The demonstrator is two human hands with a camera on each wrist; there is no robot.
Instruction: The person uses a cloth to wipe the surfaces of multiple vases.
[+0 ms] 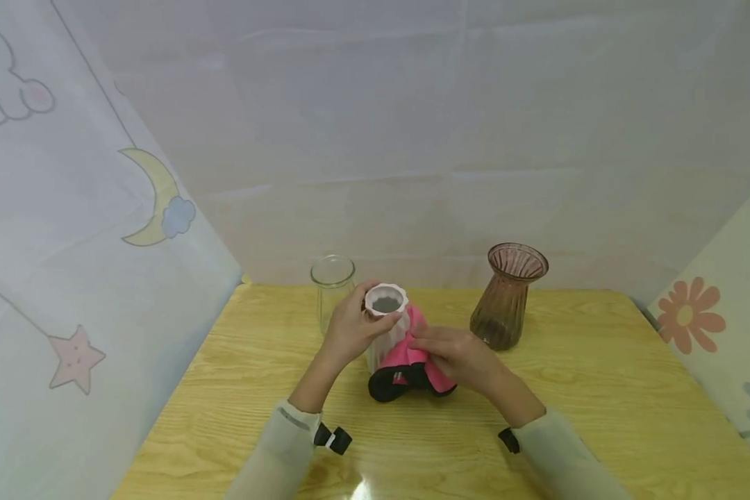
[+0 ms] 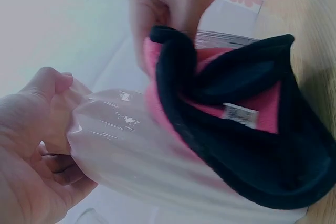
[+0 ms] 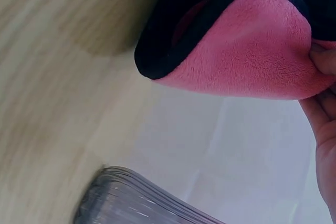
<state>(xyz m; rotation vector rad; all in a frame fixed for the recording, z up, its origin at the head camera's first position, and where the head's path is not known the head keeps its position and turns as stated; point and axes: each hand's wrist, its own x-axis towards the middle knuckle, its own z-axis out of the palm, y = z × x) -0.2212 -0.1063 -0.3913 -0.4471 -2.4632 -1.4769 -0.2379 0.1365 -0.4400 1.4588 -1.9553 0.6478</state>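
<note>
My left hand [image 1: 353, 325] grips a white ribbed vase [image 1: 381, 345] around its neck, just below the scalloped rim. In the left wrist view the glossy vase [image 2: 126, 145] shows its twisting ribs, with the thumb on one side and fingers on the other. A pink cloth with black edging [image 1: 412, 354] is pinched in my right hand [image 1: 462, 353] against the vase's right side. It hangs in folds, and a small white label [image 2: 240, 115] shows inside one fold. In the right wrist view the fuzzy pink cloth [image 3: 252, 45] bulges out from the fingertips.
A clear glass jar [image 1: 333, 274] stands behind my left hand. To the right is a ribbed brownish-pink glass vase [image 1: 503, 305] with a flared mouth. All stand on a wooden table [image 1: 244, 361], with pale printed sheets behind and at both sides.
</note>
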